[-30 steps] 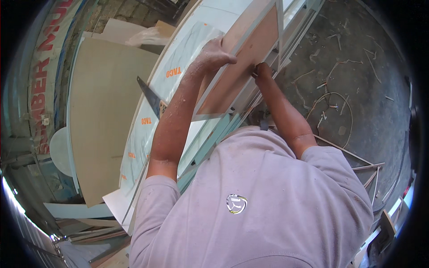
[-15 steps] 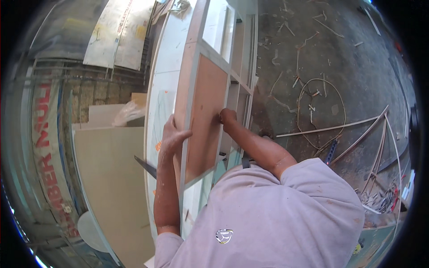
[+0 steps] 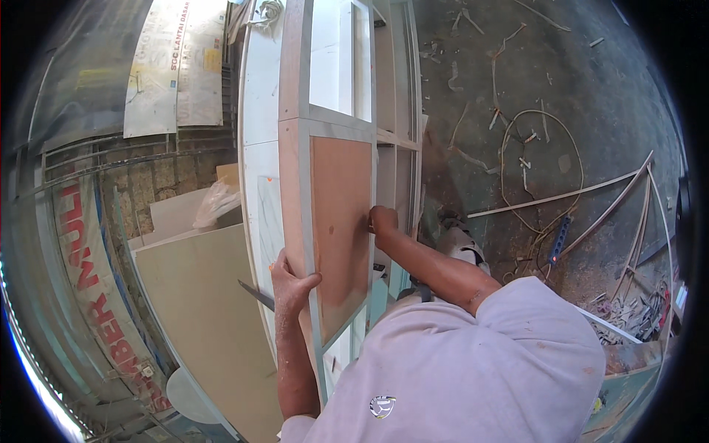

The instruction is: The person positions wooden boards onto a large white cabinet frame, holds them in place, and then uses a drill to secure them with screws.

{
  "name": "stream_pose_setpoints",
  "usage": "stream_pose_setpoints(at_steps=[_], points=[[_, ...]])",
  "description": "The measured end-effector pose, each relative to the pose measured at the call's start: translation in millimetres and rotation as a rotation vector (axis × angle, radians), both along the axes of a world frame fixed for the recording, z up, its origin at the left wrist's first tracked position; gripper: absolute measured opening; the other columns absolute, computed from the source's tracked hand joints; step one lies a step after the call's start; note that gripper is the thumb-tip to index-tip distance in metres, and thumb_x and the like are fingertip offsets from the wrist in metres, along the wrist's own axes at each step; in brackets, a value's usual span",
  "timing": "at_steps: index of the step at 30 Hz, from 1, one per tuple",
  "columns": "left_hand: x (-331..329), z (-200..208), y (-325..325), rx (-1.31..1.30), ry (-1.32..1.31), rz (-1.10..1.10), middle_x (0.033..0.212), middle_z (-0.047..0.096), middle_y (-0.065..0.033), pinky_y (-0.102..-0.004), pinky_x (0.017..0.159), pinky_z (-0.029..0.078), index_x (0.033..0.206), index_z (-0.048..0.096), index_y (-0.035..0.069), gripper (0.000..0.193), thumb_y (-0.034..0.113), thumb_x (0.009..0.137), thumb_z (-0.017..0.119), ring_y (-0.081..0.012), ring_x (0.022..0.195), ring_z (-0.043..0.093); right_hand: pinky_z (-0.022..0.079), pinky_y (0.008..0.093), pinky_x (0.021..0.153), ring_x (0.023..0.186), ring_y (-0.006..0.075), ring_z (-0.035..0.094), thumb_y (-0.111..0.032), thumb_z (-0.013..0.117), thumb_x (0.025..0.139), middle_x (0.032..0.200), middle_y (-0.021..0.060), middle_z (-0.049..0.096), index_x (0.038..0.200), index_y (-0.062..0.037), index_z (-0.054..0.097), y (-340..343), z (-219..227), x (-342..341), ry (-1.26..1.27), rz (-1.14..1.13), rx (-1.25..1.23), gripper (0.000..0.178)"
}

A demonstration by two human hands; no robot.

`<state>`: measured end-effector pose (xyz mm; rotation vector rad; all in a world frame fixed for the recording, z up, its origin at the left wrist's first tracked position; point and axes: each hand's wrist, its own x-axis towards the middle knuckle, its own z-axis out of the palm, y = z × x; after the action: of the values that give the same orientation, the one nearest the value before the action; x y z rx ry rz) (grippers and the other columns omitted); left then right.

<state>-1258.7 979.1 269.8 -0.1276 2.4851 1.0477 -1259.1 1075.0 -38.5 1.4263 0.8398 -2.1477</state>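
A long wooden frame (image 3: 293, 88) with pale edge strips stands in front of me, and a reddish-brown panel (image 3: 341, 184) fills one of its bays. My left hand (image 3: 293, 286) grips the frame's left side member, its thumb over the near edge and the fingers around the outer side. At the panel's right edge, my right hand (image 3: 382, 221) is closed with the knuckles curled. What it holds, if anything, is hidden. A dark pointed blade-like thing (image 3: 256, 294) sticks out to the left below my left hand.
A large beige board (image 3: 203, 295) leans at the left, with a crumpled clear plastic bag (image 3: 218, 204) above it. On the floor at right lie a looped cable (image 3: 543, 112), a blue power strip (image 3: 560, 238), long thin strips (image 3: 613, 188) and scattered offcuts (image 3: 628, 314).
The view has shifted, so the frame and hands appear lower in the picture. Both hands keep nearly the same places on the frame and panel.
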Motion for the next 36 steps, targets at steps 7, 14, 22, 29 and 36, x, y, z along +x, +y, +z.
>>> stream_pose_setpoints(at_steps=[7, 14, 22, 29, 36], points=[[-6.1, 3.9, 13.9, -0.045, -0.045, 0.068, 0.106, 0.066, -0.0113, -0.0343, 0.091, 0.051, 0.116, 0.055, -0.002, 0.059, 0.003, 0.059, 0.070, -0.0208, 0.099, 0.065, 0.056, 0.0333, 0.063, 0.070, 0.0202, 0.064, 0.001, 0.056, 0.083, 0.079, 0.0123, 0.062, 0.075, 0.0015, 0.066, -39.9, -71.4, 13.6, 0.471, 0.374, 0.633, 0.013], [-9.0, 0.7, 11.4, -0.057, -0.086, 0.100, 0.110, 0.064, -0.0095, -0.0356, 0.095, 0.049, 0.123, 0.051, -0.001, 0.068, 0.003, 0.059, 0.071, -0.0199, 0.103, 0.063, 0.055, 0.0312, 0.063, 0.071, 0.0174, 0.064, -0.002, 0.055, 0.084, 0.079, 0.0094, 0.062, 0.076, -0.0003, 0.064, -50.1, -90.2, 25.6, 0.491, 0.404, 0.662, 0.012], [-10.1, -7.4, -0.2, -0.035, -0.112, 0.135, 0.109, 0.064, -0.0099, -0.0349, 0.094, 0.049, 0.123, 0.052, -0.002, 0.068, 0.005, 0.059, 0.071, -0.0195, 0.102, 0.063, 0.050, 0.0338, 0.070, 0.072, 0.0184, 0.062, -0.013, 0.058, 0.083, 0.078, 0.0053, 0.062, 0.081, -0.0057, 0.063, -15.6, -47.0, 16.7, 0.369, 0.255, 0.381, 0.009], [-8.7, 2.3, 7.9, 0.031, -0.093, 0.097, 0.107, 0.065, -0.0108, -0.0344, 0.092, 0.051, 0.123, 0.053, -0.002, 0.067, 0.005, 0.059, 0.071, -0.0194, 0.100, 0.064, 0.045, 0.0345, 0.062, 0.065, 0.0181, 0.057, -0.030, 0.057, 0.088, 0.073, 0.0069, 0.061, 0.077, -0.0053, 0.064, 34.2, 38.2, 1.0, 0.000, -0.112, -0.068, 0.028], [-8.9, 5.2, -1.7, 0.083, -0.101, -0.012, 0.108, 0.065, -0.0113, -0.0339, 0.093, 0.051, 0.122, 0.054, -0.003, 0.065, 0.005, 0.060, 0.073, -0.0198, 0.100, 0.064, 0.041, 0.0348, 0.064, 0.066, 0.0175, 0.054, -0.055, 0.056, 0.090, 0.069, 0.0032, 0.056, 0.078, -0.0079, 0.061, 41.2, 49.4, 16.4, 0.104, -0.179, -0.079, 0.048]])
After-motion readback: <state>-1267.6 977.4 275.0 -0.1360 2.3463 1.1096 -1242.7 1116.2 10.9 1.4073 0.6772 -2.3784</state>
